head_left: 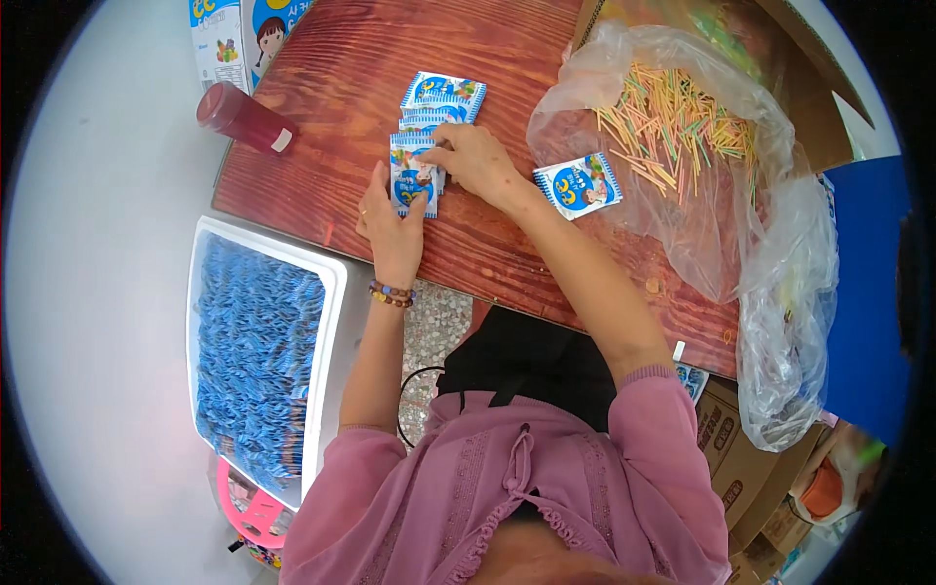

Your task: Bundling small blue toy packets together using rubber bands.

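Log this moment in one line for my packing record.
left hand: on packet stack | right hand: on same stack | loose packet: apart, by stick bag | white crate: full, beside table

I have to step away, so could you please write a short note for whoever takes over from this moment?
Left hand: open, thumb and fingers steadying the near end of the packet stack on the wooden table.
Right hand: fingers pressing on the same stack; nothing gripped.
More packets are fanned just beyond; one single packet lies apart to the right, beside the clear bag of coloured sticks.
White tray at the left is packed with blue packets.
Done: tray nearly full. Left: the packets on the table.
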{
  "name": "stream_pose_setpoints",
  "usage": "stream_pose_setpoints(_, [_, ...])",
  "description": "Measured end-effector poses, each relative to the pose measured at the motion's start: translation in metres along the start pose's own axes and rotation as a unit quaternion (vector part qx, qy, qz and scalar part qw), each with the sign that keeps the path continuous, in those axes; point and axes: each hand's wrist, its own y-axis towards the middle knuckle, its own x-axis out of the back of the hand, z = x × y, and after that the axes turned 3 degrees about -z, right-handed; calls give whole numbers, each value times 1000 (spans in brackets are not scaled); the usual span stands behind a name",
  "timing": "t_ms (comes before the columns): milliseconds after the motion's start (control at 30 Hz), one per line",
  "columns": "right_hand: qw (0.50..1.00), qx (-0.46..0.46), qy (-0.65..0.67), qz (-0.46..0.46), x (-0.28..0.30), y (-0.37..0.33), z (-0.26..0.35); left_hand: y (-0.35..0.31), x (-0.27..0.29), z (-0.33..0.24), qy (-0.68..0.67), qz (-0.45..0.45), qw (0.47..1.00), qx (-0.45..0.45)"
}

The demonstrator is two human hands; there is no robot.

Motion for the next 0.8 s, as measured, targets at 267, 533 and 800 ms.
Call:
stream_pose_setpoints(267, [979, 65, -81, -176, 71, -82, -29, -7, 1, -28, 76, -89, 990, -80])
stream_pose_setpoints(533, [965, -105, -177, -163, 129, -119, -64, -29, -79, -93, 29, 100, 982, -158])
stream_pose_setpoints(800, [975, -115, -128, -142, 131, -119, -78, -14, -104, -93, 95, 113, 981, -129])
